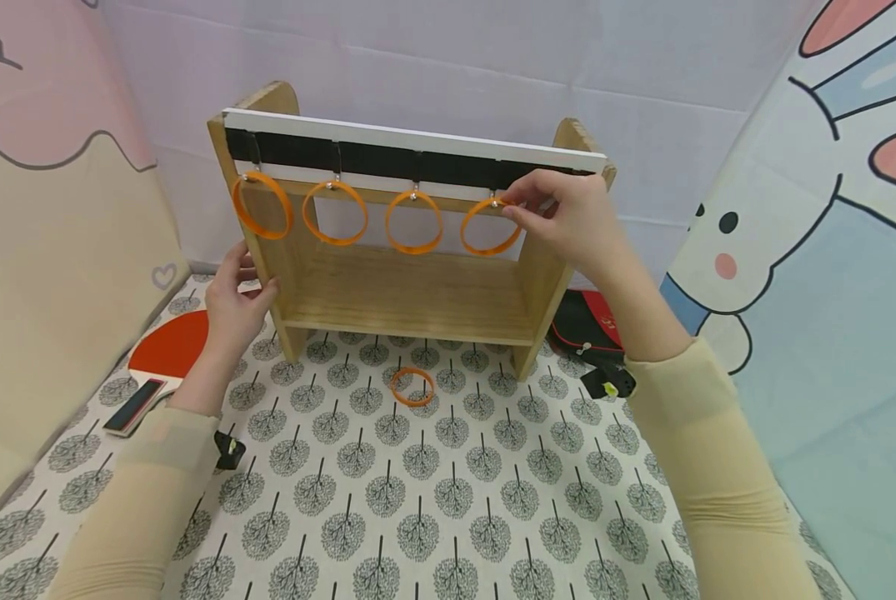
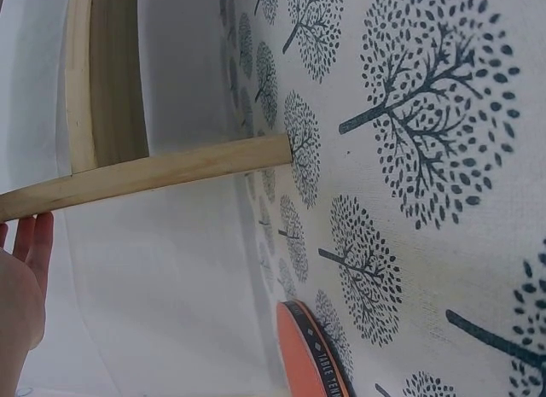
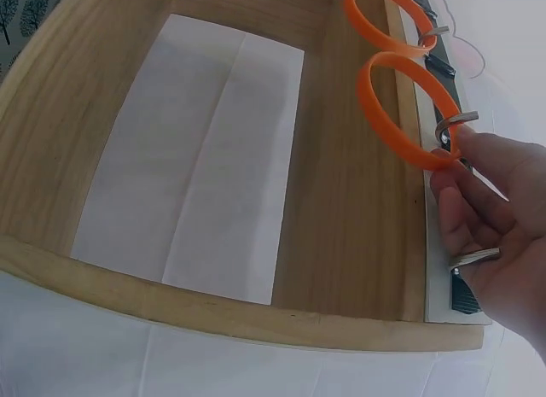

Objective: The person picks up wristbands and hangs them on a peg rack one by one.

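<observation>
A wooden rack bears a black-and-white strip with small metal hooks along its front. My left hand grips the rack's left side board, thumb in front and fingers behind; in the left wrist view the fingertips lie against the board. My right hand pinches the edge of an orange ring at the right-hand hook seen in the head view. In the right wrist view, the ring passes through a hook, and another hook holds no ring. Several more orange rings hang to the left.
Another orange ring lies on the tree-patterned tablecloth before the rack. A red table tennis paddle and a dark rectangular item lie at left. Behind the right arm is a black-and-red case.
</observation>
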Motion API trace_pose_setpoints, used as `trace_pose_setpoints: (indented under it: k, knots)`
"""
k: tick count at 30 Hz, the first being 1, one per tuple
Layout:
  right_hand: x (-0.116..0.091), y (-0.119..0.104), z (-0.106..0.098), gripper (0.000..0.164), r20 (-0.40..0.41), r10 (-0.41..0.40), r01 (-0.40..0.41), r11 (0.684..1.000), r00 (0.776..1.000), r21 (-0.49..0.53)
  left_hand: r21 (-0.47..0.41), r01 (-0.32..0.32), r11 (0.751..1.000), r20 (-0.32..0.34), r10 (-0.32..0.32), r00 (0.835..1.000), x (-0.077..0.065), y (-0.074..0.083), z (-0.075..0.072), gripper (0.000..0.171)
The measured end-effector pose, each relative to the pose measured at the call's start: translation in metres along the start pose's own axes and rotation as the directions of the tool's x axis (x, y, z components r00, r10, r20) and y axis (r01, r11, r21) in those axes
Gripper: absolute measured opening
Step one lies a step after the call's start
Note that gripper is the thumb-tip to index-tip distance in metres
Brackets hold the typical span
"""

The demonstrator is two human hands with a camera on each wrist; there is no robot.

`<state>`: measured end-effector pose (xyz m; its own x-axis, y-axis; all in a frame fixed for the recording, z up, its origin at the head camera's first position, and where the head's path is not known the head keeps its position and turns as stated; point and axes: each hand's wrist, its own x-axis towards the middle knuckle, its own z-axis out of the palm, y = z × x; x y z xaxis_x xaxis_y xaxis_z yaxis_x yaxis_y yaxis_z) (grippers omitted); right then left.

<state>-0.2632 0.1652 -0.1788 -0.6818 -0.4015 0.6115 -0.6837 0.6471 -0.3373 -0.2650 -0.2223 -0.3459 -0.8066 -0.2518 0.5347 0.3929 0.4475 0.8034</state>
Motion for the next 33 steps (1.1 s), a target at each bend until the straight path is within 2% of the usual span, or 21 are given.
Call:
trace_pose_setpoints:
  k: [8,13,16,20,22,26,30,33]
  knots:
    - [-0.004,-0.002,-0.006,0.017,-0.066,-0.085,0.088,0.996,0.994,0.033,0.011,0.006,1.000,0.002,-0.006,1.000,-0.001,0.002,0.000,0.056]
    - [-0.012,-0.009,-0.010,0.015,-0.126,-0.153,0.169,0.977,0.980,0.127,0.011,0.000,1.000,0.002,0.000,1.000,-0.002,0.005,0.000,0.056]
    - [-0.019,-0.014,-0.012,0.015,-0.137,-0.192,0.215,0.959,0.972,0.185,0.006,0.002,1.000,0.000,-0.002,1.000,-0.002,0.006,0.000,0.057]
    - [-0.033,-0.019,-0.010,0.018,-0.117,-0.218,0.237,0.953,0.969,0.186,0.007,0.001,1.000,0.000,-0.001,1.000,-0.001,0.005,0.000,0.057]
    - [-0.040,-0.020,-0.007,0.020,-0.104,-0.239,0.254,0.952,0.966,0.172,0.016,0.000,1.000,0.003,0.000,1.000,-0.001,0.004,0.001,0.057]
    - [-0.053,-0.018,0.005,0.023,-0.083,-0.281,0.292,0.933,0.956,0.208,0.017,0.004,1.000,0.010,-0.004,1.000,0.000,0.000,0.001,0.057]
    - [-0.067,-0.013,0.023,0.024,-0.055,-0.275,0.280,0.929,0.960,0.243,0.008,0.008,1.000,0.001,-0.008,1.000,0.006,-0.019,0.003,0.058]
    - [-0.078,-0.010,0.040,0.024,-0.022,-0.258,0.256,0.936,0.966,0.241,0.026,0.000,1.000,-0.009,0.000,1.000,0.010,-0.032,0.005,0.060]
